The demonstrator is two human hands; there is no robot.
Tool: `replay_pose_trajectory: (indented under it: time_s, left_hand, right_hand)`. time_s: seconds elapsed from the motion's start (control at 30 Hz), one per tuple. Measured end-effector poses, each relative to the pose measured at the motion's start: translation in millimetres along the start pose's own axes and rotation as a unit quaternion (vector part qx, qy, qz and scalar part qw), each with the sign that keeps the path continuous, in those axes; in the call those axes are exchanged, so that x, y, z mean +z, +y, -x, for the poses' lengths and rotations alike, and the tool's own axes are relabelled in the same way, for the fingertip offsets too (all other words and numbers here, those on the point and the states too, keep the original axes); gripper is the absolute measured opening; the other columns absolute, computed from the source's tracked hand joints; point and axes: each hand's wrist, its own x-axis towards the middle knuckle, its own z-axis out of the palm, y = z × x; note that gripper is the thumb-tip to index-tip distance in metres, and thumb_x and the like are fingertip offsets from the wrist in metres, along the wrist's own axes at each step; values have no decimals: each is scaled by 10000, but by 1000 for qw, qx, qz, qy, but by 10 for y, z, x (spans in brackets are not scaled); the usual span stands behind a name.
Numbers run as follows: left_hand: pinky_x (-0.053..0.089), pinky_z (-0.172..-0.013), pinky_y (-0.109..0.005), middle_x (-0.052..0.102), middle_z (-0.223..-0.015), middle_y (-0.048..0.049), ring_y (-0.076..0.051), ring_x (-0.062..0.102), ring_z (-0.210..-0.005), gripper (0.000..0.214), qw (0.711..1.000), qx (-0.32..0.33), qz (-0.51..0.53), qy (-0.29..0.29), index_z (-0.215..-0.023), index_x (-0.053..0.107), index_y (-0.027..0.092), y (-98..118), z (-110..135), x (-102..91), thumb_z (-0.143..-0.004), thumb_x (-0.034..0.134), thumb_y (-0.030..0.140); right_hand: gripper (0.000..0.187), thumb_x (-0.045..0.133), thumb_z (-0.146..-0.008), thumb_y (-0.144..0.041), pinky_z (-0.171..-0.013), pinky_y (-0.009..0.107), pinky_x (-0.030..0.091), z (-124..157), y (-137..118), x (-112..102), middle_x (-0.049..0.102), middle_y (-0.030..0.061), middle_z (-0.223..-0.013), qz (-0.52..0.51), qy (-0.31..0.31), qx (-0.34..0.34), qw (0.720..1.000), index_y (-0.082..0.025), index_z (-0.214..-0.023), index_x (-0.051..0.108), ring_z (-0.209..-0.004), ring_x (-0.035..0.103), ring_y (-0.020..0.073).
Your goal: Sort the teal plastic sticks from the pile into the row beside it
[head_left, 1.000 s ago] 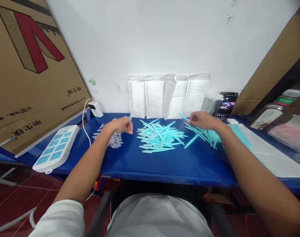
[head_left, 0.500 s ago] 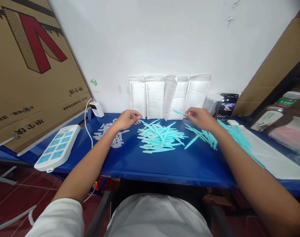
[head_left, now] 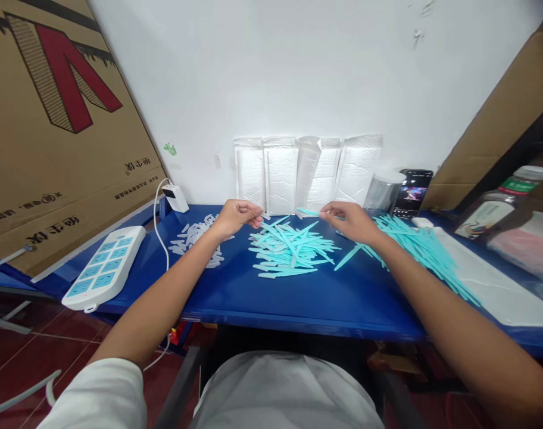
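My left hand (head_left: 239,218) is closed in a pinch on a small translucent cap (head_left: 265,215), which sticks out past the fingertips. My right hand (head_left: 348,219) pinches a thin teal eyebrow razor (head_left: 307,212) by one end, its other end pointing left toward the cap. A gap separates the razor and the cap. Below and between both hands lies a heap of teal razors (head_left: 293,247). Loose translucent caps (head_left: 195,241) are piled left of it, partly behind my left forearm. More teal razors (head_left: 421,250) lie beside and beyond my right wrist.
White padded envelopes (head_left: 280,173) lean against the wall. A clear jar (head_left: 383,193), a phone (head_left: 412,193) and a bottle (head_left: 495,205) stand at right. On the left are a power strip (head_left: 104,268), a white charger (head_left: 175,198) and a large carton (head_left: 52,149).
My right hand has moved left with the razor, bringing it nearer the left hand. My left hand has shifted slightly right with the cap.
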Motion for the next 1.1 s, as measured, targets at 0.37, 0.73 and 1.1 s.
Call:
replay_pose_trajectory:
  time_s: [0.37,0.73,1.1]
  left_hand:
    - [637,-795,-341,800,-1141,-184,-243,789,-911,528,996,-42,4,-79,-1078,796,125,-6,80,135,-774,889,547]
    - [575,-645,-283,817,-996,-158,-167,725,-714,501,999,-6,-25,-25,-991,791,120,27,112,220,-774,872,564]
    - [551,-638,-274,810,-943,-133,-152,688,-694,478,998,-3,-39,-42,-981,807,127,30,145,263,-784,861,559]
  right_hand:
    - [573,680,-873,-709,-550,306,454,14,-147,87,689,50,-750,-136,-19,50,989,-164,-1033,754,-527,528,130]
    - [585,760,-802,-724,-529,288,435,45,-227,31,754,74,-817,-182,-39,55,981,-181,-1013,817,-551,506,117]
    - [539,763,-835,-664,-545,294,446,62,-268,77,767,67,-823,-178,-58,52,981,-191,-1082,838,-551,515,118]
